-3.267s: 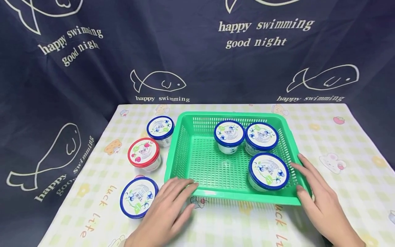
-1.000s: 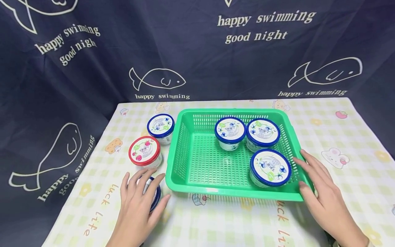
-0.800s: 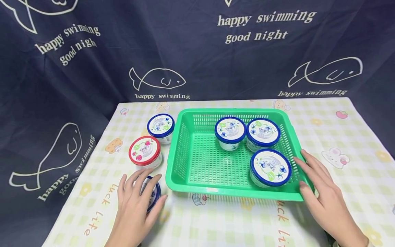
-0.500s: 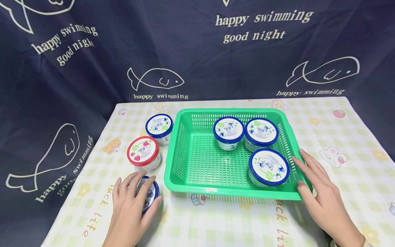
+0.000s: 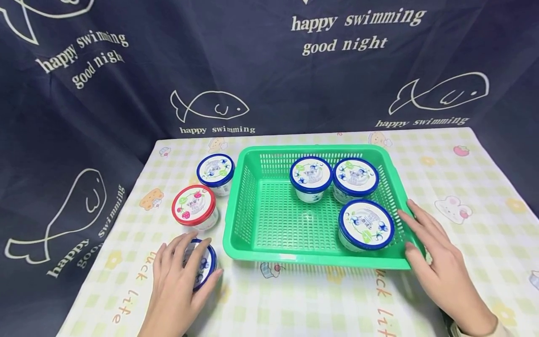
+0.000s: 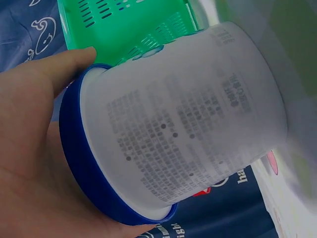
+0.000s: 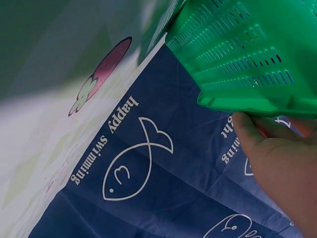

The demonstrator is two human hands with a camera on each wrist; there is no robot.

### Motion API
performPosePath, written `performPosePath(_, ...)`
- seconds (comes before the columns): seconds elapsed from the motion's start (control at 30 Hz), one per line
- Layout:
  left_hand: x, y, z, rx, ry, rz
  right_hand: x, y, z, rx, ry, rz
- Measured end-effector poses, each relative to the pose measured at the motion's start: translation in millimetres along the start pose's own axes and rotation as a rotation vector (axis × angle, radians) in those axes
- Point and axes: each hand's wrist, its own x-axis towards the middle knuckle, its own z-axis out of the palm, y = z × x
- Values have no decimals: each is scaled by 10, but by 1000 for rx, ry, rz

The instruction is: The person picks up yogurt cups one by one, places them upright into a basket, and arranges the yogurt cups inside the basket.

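Observation:
My left hand [image 5: 174, 281] lies over a round plastic tub with a blue lid [image 5: 206, 267], thumb and fingers around the lid's edge. The left wrist view gives the tub's white printed side [image 6: 183, 119], its base on the tablecloth. At the right end of a green slotted basket [image 5: 269, 257], my right hand [image 5: 438, 267] rests thumb and fingers on the rim. Inside the basket stand three blue-lidded tubs: one at back centre [image 5: 310, 174], one at back right [image 5: 355, 176], one at front right [image 5: 366, 224].
Left of the basket, a red-lidded tub [image 5: 193, 206] stands beyond my left hand, with another blue-lidded tub [image 5: 215, 171] behind it. A checked tablecloth [image 5: 303, 304] covers the table. Behind the table's back edge hangs a dark blue printed curtain [image 5: 278, 93].
My left hand has moved from the basket's near-left corner leftward onto the nearest blue-lidded tub and now grips it. My right hand stays at the basket's right rim. The head view has shifted slightly.

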Motion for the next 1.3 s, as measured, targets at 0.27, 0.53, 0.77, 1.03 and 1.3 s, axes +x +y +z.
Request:
performPosePath(0.27,-10,-15,18,5,-41,-11,-12,-16,-9,-3,5,9)
performPosePath(0.53,-1,-31,43,43,-52,24,-8,-20,-7,-3,0,7)
performPosePath(0.77,-2,-28,95,62,-42,0,-9,-11,-6,-6,-10,30)
performPosePath(1.03,4,-13,136,77,-27,-5,-32,-5,-12,-13,-11,51)
performPosePath(1.3,5,-18,138,80,-3,5,-26,-21,-12,-13,-18,41)
